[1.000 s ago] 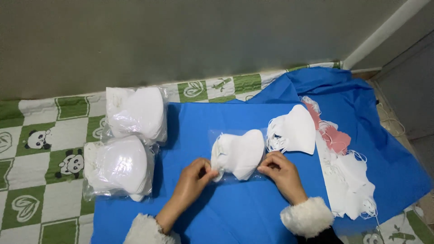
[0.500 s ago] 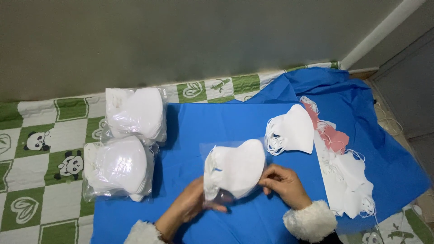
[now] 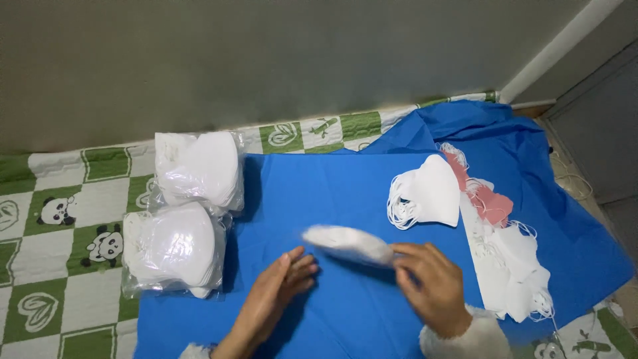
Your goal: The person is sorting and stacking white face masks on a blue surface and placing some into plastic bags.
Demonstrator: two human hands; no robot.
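Plain grey-green wall across the top of the frame, white corner trim upper right, green-and-white panda-print mat at left, dim even light

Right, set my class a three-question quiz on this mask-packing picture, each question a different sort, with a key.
1. True or false: the right hand holds a bagged stack of white masks clear of the blue cloth.
2. Which colour are the few non-white masks at the right? A green, B pink, C black.
3. Fill in: two filled bags, the upper bag of masks and the lower bag of masks, lie on the person's ___ side.

Key: 1 true; 2 B; 3 left. The left hand is open, holding nothing.
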